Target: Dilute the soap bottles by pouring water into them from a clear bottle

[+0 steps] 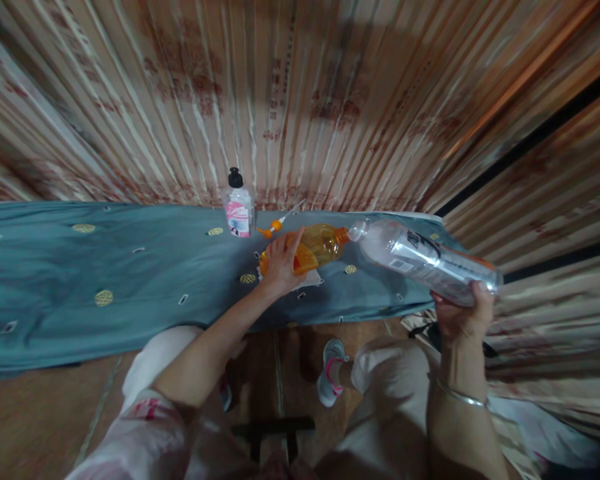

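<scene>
My left hand point(281, 265) is wrapped round an orange see-through bottle point(323, 244), which is tilted with its neck toward the right. In my right hand point(465, 310) is a large clear plastic bottle point(425, 260) with a printed label, gripped near its base and leaning so its mouth points left. The two bottle mouths meet or nearly meet; I cannot tell if they touch. Behind the orange bottle lies an orange pump top point(271, 228) with a pale tube. A white paper or cloth point(310, 279) shows beneath the orange bottle.
A clear pump bottle point(239, 212) with a black top and pink label stands at the back of the cloth-covered table point(145, 267). Pleated curtains point(305, 100) hang behind and to the right. My knees and a shoe point(331, 373) are below the front edge.
</scene>
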The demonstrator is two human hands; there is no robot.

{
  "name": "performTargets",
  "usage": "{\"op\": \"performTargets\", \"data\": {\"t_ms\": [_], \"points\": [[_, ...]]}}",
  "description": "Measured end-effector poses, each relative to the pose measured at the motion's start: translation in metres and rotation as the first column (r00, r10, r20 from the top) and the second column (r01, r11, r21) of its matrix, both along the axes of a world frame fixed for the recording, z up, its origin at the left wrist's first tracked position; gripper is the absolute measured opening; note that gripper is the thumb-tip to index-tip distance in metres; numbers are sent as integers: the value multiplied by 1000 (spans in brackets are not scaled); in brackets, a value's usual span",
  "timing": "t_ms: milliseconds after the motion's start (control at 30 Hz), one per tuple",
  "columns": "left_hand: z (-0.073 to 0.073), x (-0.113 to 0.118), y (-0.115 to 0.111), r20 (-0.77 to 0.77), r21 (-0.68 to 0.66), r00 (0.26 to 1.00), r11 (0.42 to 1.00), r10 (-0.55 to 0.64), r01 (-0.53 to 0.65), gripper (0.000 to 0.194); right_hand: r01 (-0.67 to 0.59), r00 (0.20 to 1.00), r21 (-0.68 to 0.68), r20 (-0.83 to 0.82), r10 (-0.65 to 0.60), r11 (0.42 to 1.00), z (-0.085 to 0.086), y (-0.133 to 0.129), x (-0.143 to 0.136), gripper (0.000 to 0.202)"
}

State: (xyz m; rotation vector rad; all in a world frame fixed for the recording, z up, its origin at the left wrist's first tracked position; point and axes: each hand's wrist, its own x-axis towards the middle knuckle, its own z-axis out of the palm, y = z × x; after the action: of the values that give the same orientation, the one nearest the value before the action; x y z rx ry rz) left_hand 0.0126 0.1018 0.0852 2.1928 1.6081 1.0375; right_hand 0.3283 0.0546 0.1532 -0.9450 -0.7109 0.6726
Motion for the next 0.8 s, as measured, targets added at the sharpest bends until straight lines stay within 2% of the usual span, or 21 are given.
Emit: {"op": "performTargets", "data": {"t_ms": [400, 667, 800], "points": [[3, 1, -1, -20, -26, 1000, 1000, 4, -5, 100, 3, 1000, -7, 16, -3, 1000, -2, 0, 2, 33], [0, 1, 1, -9, -5, 1000, 1000, -7, 7, 103, -10, 1000, -8, 13, 10, 1000, -4, -1, 5, 34], [1, 1, 1, -8, -17, 1000, 1000, -8, 8, 101, 28, 1000, -15, 4, -28, 999, -3, -1, 3, 33]]}}
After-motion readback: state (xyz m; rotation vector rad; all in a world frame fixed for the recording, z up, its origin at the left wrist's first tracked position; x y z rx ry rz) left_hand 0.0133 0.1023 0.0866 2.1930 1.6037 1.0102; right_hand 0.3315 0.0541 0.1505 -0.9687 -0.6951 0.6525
